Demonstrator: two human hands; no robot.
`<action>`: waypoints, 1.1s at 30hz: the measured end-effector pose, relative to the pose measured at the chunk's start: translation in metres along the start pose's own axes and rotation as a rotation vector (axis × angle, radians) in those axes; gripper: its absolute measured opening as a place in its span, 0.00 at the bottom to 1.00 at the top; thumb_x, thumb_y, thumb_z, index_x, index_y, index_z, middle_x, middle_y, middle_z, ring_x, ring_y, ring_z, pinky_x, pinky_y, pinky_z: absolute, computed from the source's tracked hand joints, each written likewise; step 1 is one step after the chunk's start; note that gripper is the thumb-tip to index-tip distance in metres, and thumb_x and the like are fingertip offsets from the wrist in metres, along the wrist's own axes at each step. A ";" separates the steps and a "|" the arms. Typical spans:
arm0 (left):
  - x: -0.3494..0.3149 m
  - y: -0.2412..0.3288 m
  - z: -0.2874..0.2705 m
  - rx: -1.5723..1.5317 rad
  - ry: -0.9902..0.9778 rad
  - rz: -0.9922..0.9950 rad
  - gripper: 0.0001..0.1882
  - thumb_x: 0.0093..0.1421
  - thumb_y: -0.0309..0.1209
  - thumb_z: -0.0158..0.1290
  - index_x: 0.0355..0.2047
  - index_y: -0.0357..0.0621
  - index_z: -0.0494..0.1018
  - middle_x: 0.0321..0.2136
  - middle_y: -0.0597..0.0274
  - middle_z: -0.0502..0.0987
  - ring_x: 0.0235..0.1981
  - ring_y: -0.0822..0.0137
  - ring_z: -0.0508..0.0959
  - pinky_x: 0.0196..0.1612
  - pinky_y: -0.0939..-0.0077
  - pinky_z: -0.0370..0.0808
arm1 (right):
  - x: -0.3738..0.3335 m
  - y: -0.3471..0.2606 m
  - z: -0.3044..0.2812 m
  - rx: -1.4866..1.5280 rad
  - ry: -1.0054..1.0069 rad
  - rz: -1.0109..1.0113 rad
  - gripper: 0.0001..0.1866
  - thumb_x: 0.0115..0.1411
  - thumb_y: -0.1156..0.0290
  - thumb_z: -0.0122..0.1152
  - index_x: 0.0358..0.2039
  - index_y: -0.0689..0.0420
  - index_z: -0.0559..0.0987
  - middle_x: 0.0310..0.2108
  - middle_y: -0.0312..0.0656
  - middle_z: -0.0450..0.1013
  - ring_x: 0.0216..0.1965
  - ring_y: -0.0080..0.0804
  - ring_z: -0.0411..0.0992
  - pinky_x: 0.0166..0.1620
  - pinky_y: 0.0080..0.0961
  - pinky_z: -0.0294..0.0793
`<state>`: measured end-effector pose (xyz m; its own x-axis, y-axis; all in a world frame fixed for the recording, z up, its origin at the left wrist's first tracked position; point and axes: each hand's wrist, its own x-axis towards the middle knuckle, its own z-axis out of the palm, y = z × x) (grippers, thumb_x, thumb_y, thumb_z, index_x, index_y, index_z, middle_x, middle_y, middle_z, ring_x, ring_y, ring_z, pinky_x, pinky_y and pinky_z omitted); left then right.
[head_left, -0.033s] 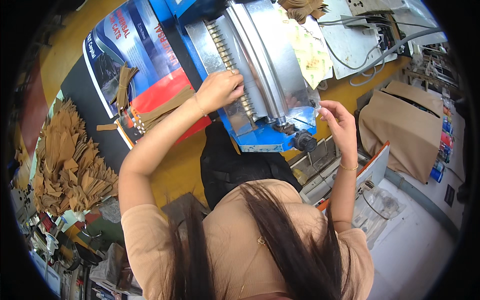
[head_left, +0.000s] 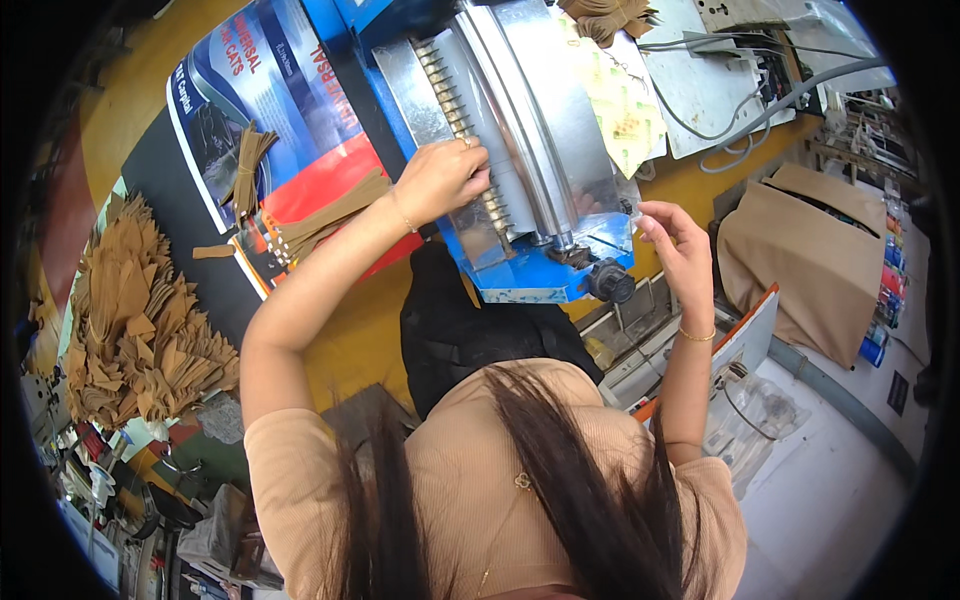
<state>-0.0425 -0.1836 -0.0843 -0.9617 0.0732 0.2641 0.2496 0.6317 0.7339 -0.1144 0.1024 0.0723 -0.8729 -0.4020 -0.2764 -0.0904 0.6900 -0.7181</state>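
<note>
Spreading beneath the work, a yellow tabletop (head_left: pixel 330 345) is partly covered by a black mat (head_left: pixel 165 185). On it, directly ahead of the person, a blue roller machine (head_left: pixel 525 287) is placed, fitted with long polished metal rollers (head_left: pixel 522 130). To the right, well apart from it, a tan fabric cover (head_left: pixel 790 265) is seen. At the far left, brown strips are piled in a large heap (head_left: pixel 140 320). Between heap and machine, a glossy printed sheet (head_left: pixel 300 100) is laid out, crossed by a long bundle of brown strips (head_left: pixel 335 215) and a shorter tied bundle (head_left: pixel 248 170). Beside the rollers, a brass-coloured ringed rod (head_left: pixel 445 85) is partly hidden by the left hand (head_left: pixel 445 182), whose fingers are curled inward; whether anything is held there cannot be told. The right hand (head_left: pixel 682 252) is raised at the machine's right edge, its thumb and forefinger brought near each other; whether something is pinched cannot be told. Just left of that wrist, a black knob (head_left: pixel 610 283) is mounted. A thin bracelet (head_left: pixel 697 336) is worn on the right wrist, and a ring (head_left: pixel 466 144) on the left hand.
</note>
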 end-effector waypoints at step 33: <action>-0.021 0.015 0.022 0.021 0.317 -0.111 0.05 0.51 0.26 0.56 0.24 0.41 0.71 0.24 0.57 0.71 0.29 0.56 0.76 0.33 0.65 0.74 | -0.013 -0.001 0.025 -0.075 -0.002 -0.016 0.10 0.62 0.71 0.56 0.39 0.62 0.79 0.30 0.41 0.76 0.32 0.23 0.73 0.36 0.19 0.71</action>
<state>-0.0210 -0.1583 -0.0929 -0.8991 -0.2389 0.3668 0.1394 0.6381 0.7572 -0.0914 0.0923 0.0604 -0.8699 -0.4148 -0.2668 -0.1399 0.7263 -0.6730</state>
